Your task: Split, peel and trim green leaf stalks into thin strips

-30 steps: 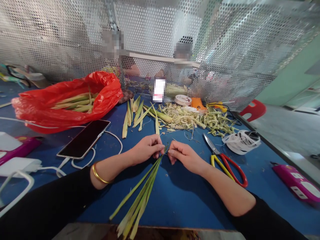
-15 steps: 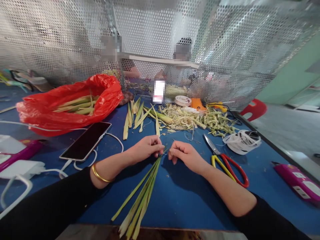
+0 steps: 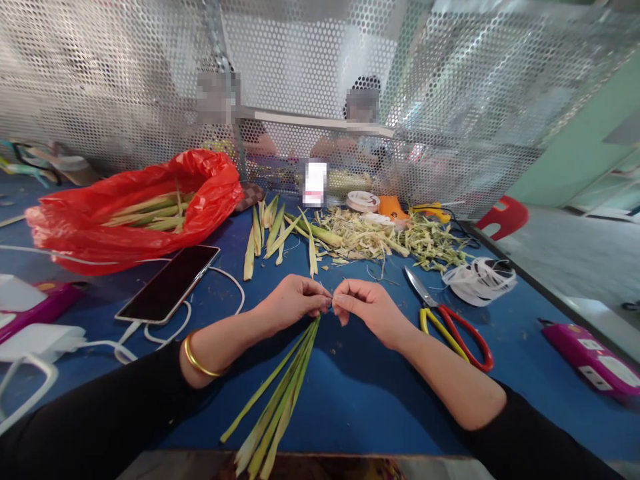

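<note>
The scissors (image 3: 433,305) lie open-handled on the blue table (image 3: 380,413), and the bundle of leaf strips (image 3: 289,393) is to their left, reaching nearer the person. The bundle's narrow upper end meets the grip of the left hand (image 3: 295,300), which pinches it between thumb and fingers; nearly the whole length hangs out below that grip. The right hand (image 3: 367,303), just left of the scissors' blades, has thumb and fingertips pressed together beside the left fingertips; I cannot tell whether anything fine is caught there.

The bundle's long axis slants: its gathered end points away from the person and slightly toward the scissors' side, while the loose ends fan apart toward the person, farther left of the scissors, the longest crossing the table's near edge. At least 4 strips can be told apart.

The 2 forearms come in from opposite sides, so the hands nearly meet, knuckles up. The right forearm passes just left of the scissors' handles. The left, wearing a gold bangle (image 3: 194,361), lies well left of the scissors. Beyond the scissors and to their left is a pile of pale scraps (image 3: 360,233).
</note>
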Available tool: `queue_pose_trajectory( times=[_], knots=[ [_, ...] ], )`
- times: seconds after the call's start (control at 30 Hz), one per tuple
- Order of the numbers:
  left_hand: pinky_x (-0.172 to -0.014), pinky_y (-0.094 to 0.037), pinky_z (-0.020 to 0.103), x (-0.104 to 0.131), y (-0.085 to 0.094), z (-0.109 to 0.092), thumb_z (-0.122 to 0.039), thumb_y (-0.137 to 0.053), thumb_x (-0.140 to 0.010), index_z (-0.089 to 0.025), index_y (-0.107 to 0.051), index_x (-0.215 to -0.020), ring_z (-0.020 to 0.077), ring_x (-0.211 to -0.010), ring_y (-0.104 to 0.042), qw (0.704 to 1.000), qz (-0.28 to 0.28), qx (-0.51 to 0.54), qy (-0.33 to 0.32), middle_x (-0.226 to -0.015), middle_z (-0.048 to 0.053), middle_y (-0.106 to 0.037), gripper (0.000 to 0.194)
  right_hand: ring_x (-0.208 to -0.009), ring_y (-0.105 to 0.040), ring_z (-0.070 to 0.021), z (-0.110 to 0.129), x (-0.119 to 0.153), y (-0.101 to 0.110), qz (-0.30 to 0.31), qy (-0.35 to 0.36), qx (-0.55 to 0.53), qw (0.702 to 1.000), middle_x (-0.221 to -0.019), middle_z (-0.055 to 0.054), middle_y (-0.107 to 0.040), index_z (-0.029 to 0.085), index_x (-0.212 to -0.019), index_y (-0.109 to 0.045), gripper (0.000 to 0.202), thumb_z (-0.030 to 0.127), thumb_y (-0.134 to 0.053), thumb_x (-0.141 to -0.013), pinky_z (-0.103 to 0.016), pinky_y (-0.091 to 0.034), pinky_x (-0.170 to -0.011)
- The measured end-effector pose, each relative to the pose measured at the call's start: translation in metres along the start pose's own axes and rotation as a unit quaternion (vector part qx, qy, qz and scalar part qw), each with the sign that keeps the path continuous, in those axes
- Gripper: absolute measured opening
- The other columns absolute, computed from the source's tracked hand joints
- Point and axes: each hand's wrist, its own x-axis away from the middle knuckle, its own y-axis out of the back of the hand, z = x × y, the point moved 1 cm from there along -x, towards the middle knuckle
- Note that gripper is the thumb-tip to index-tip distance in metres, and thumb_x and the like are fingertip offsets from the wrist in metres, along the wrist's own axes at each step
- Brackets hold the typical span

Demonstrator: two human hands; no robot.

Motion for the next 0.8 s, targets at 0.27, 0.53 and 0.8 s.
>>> queue_pose_trajectory(
  times=[0.27, 0.53, 0.8],
  knots=[
    [-0.058, -0.04, 0.021, 0.005, -0.006, -0.003, -0.02, -0.061, -0.07, -0.016, -0.065, -0.068, 0.008, -0.057, -0.05, 0.995, 0.094, 0.0, -0.012, -0.062, -0.003, -0.057, 0.006, -0.057, -0.057, -0.0111, 0.0, 0.0, 0.001, -0.029, 0.001, -0.03, 0.999, -0.068, -0.001, -0.063, 0.016, -0.076, -0.062, 0.017, 0.032, -0.058, -0.082, -0.027, -0.046, -0.061],
    [-0.054, -0.041, 0.022, 0.002, -0.005, 0.005, -0.032, -0.065, -0.073, -0.015, -0.06, -0.078, 0.0087, -0.054, -0.053, 0.998, 0.056, 0.017, -0.023, -0.065, -0.001, -0.064, 0.018, -0.067, -0.052, -0.0114, -0.005, -0.002, 0.014, -0.021, 0.031, 0.145, 0.989, -0.086, -0.001, -0.056, 0.022, -0.097, -0.067, 0.022, 0.019, -0.062, -0.076, -0.027, -0.044, -0.064],
    [-0.056, -0.04, 0.021, 0.001, -0.003, 0.007, -0.027, -0.064, -0.075, -0.015, -0.06, -0.076, 0.0091, -0.059, -0.055, 0.996, 0.056, 0.02, -0.061, -0.068, 0.001, -0.067, 0.013, -0.067, -0.048, -0.0104, -0.001, 0.001, 0.014, 0.03, 0.057, 0.238, 0.969, -0.079, 0.001, -0.048, 0.022, -0.09, -0.069, 0.019, 0.013, -0.065, -0.074, -0.024, -0.04, -0.064]
  ],
)
